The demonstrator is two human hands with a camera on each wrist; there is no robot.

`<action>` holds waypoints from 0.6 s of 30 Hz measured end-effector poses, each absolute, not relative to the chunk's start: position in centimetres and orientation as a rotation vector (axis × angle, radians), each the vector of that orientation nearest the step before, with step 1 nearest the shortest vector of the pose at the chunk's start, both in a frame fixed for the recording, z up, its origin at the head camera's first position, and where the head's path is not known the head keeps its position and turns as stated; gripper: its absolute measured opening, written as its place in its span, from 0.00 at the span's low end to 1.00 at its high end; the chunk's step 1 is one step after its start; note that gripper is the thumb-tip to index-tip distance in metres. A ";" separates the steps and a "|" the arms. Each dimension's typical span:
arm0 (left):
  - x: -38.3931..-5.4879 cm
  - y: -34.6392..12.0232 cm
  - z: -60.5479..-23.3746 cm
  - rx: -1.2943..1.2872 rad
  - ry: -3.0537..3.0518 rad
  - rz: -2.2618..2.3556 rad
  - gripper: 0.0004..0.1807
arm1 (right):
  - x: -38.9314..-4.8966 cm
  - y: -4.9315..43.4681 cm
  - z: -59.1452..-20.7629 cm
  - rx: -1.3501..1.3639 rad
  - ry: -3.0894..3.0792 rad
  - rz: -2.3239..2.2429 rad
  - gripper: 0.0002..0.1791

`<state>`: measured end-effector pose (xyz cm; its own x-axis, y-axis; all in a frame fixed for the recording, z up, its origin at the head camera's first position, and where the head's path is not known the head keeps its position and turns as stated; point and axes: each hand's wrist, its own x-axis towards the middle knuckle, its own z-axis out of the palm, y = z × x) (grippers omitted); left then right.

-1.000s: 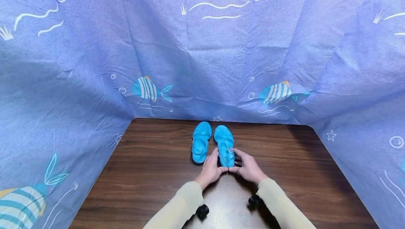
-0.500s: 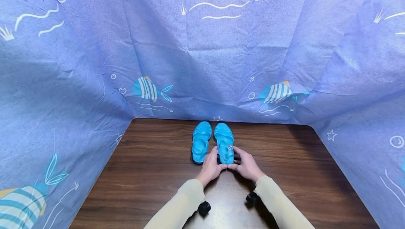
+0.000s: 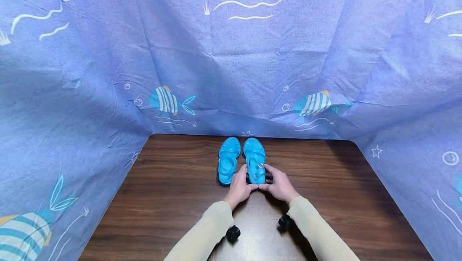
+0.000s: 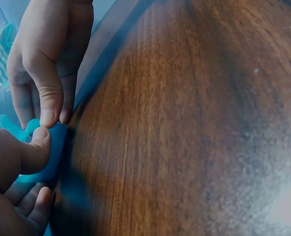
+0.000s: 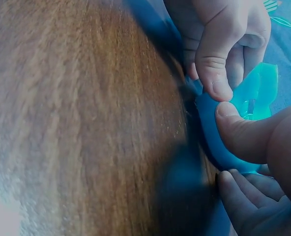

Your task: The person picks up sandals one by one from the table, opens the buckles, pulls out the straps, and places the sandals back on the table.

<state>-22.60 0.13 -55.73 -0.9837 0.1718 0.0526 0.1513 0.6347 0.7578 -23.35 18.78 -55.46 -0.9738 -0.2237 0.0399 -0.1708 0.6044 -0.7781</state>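
Two blue jelly sandals lie side by side on the wooden table, toes toward the back edge. Around the heel of the right sandal (image 3: 254,148) are both hands. My left hand (image 3: 239,186) holds its left side, and my right hand (image 3: 280,183) holds its right side. At the back of the heel the two thumbs meet, tip to tip, as the right wrist view shows on the blue heel (image 5: 217,140). The fingers reach along the sides and are partly hidden. Just left of my left fingers lies the left sandal (image 3: 229,150), which no hand visibly grips.
A brown wood-grain table (image 3: 162,197) spreads out on both sides of the arms. Blue cloth with fish prints (image 3: 234,72) hangs behind it and along its left and right sides. A black piece (image 3: 233,233) sits under the left wrist, with another (image 3: 284,221) under the right.
Both hands have pushed the right sandal a short way toward the back edge and straightened it slightly. Its toe now lies level with the left sandal's. The head view has shifted slightly.
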 end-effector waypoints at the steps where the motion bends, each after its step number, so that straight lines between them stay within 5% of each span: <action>1: -22.6 0.1 -55.7 0.278 2.819 1.301 0.46 | -23.4 18.7 -55.5 -0.333 2.758 -1.325 0.46; 18: -21.8 -0.1 -55.4 0.307 2.816 1.266 0.43 | -23.4 18.8 -55.3 -0.344 2.772 -1.266 0.48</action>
